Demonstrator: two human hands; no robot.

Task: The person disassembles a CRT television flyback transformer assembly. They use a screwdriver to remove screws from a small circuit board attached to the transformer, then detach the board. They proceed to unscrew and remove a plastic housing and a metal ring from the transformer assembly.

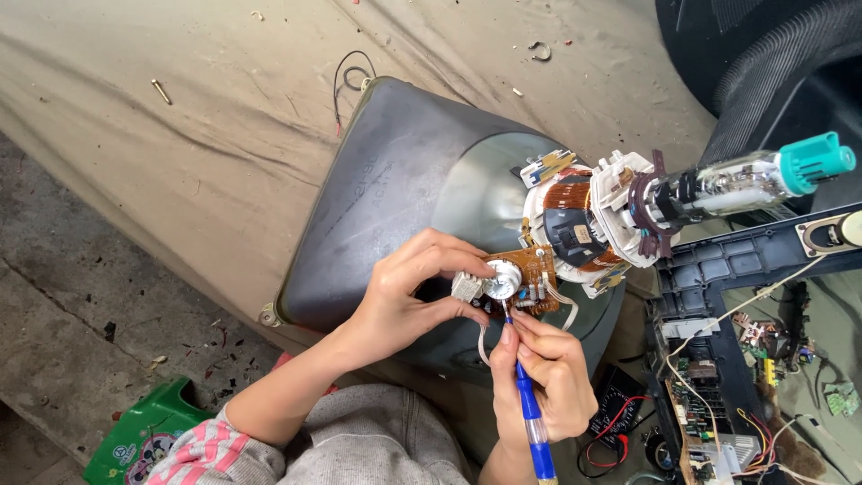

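While the right hand [549, 377] grips a blue screwdriver [530, 409] like a pen near the bottom of the view, its tip meets the near edge of a small brown circuit board [530, 274]. Just beyond it, the left hand [404, 292] pinches that board, thumb and fingers closed around the silver round part [501, 279] mounted on it. Thin white wires [485, 346] loop down from the board toward the lap. Judging by the grip, the work goes best if the left hand keeps the board dead steady and the screwdriver tip stays square to its spot, pressed gently so it does not skid across the parts. Both hands hover over a big grey picture tube [395, 189] lying face down on a tan cloth [180, 135]. To the right, the tube's neck carries a copper coil [575, 202] in a white frame, and a glass stem with a teal cap [813, 162] points far right. At the near right lies an open chassis [709, 395] full of wires; at the near left, a green plastic toy [139, 440] rests on the floor
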